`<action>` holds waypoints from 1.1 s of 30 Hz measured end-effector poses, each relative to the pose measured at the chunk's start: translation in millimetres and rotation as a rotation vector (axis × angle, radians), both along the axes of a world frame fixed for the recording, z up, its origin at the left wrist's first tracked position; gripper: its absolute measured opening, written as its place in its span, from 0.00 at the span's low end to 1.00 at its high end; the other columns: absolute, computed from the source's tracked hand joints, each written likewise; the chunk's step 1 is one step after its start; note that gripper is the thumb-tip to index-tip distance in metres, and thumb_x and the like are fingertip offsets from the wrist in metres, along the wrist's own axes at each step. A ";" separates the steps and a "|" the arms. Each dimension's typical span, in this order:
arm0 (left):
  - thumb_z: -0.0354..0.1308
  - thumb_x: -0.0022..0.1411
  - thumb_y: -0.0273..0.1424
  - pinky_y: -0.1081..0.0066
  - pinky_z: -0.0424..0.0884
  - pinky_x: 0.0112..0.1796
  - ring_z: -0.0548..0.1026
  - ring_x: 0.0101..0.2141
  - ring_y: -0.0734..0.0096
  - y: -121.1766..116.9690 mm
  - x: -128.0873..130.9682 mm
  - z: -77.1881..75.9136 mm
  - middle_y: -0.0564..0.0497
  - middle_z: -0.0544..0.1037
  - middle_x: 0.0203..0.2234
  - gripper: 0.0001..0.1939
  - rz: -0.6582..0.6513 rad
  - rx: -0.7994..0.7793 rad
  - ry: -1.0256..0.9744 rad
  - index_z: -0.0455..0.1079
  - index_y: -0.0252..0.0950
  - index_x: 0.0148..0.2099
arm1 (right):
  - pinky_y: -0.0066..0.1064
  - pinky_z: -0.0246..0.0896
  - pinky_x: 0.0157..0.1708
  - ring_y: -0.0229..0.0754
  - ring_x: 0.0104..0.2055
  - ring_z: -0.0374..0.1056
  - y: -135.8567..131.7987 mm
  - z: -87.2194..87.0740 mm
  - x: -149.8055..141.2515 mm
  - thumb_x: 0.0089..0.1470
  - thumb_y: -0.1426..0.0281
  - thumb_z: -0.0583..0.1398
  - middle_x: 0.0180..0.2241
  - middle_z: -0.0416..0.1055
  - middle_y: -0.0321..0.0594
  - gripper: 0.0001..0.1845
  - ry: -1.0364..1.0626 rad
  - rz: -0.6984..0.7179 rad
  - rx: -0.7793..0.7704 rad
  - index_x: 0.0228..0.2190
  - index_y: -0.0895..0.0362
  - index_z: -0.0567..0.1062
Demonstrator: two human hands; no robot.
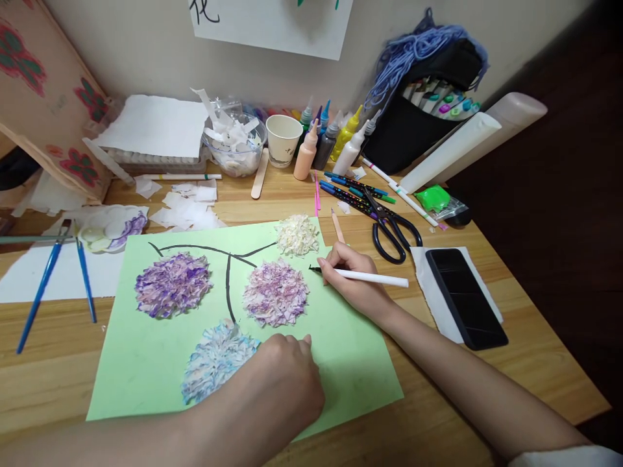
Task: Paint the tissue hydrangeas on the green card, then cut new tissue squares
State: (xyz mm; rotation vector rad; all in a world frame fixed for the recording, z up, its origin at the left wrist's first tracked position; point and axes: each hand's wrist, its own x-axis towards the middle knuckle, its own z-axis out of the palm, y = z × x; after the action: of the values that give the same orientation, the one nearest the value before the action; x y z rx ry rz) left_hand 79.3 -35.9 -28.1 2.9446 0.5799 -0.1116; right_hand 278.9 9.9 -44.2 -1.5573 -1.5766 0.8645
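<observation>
My right hand (357, 279) is closed around a white marker (372, 277) with a black tip. The tip is at the right part of a light green sheet (350, 363), where a short black mark shows beside it. My left hand (292, 383) rests curled on the sheet's lower part, covering some of a pale blue paper-shred flower (217, 363); the undersides of its fingers are hidden. On the same sheet are a purple flower (172, 284), a pinkish-purple flower (276, 293) and a small cream flower (296, 235). Black drawn branches (228, 285) run between them.
Black-handled scissors (389, 227) and patterned pens (348, 196) lie behind my right hand. A phone (464, 298) is at the right, two paintbrushes (43, 292) at the left. Paint bottles (305, 155), a paper cup (283, 139) and a bowl of paper scraps (234, 146) line the wall.
</observation>
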 end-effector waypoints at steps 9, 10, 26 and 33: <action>0.52 0.62 0.23 0.71 0.50 0.19 0.66 0.18 0.75 4.8 1.0 5.6 0.47 0.74 0.22 0.09 -0.106 0.103 0.049 0.71 0.26 0.42 | 0.27 0.51 0.24 0.34 0.22 0.57 0.1 -3.2 1.5 0.55 0.67 0.57 0.18 0.62 0.30 0.14 0.011 -0.032 0.024 0.20 0.54 0.62; 0.52 0.62 0.23 0.71 0.50 0.19 0.66 0.18 0.75 4.5 1.1 5.5 0.47 0.74 0.22 0.09 -0.103 0.106 0.049 0.71 0.26 0.42 | 0.28 0.50 0.24 0.34 0.22 0.57 0.1 -3.1 1.6 0.55 0.67 0.56 0.19 0.61 0.30 0.14 0.003 -0.022 0.027 0.20 0.55 0.62; 0.52 0.63 0.24 0.71 0.52 0.21 0.67 0.20 0.74 2.5 0.0 8.7 0.46 0.74 0.24 0.10 -0.078 0.099 0.071 0.70 0.25 0.44 | 0.27 0.49 0.24 0.33 0.21 0.55 -2.2 -1.6 2.5 0.54 0.69 0.57 0.18 0.59 0.29 0.15 -0.010 0.077 0.031 0.19 0.55 0.59; 0.52 0.62 0.24 0.71 0.52 0.21 0.67 0.20 0.75 2.7 1.0 12.0 0.46 0.75 0.24 0.11 -0.062 0.105 0.070 0.70 0.25 0.45 | 0.26 0.48 0.23 0.33 0.20 0.52 -2.5 -4.2 3.5 0.54 0.70 0.56 0.17 0.55 0.29 0.16 -0.024 -0.052 0.139 0.19 0.55 0.57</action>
State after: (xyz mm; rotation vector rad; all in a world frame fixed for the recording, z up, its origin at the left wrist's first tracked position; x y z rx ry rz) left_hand 80.3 -33.1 -16.0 3.0727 0.5191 -0.1975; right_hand 282.4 7.4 -48.4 -1.5073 -1.5719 0.6952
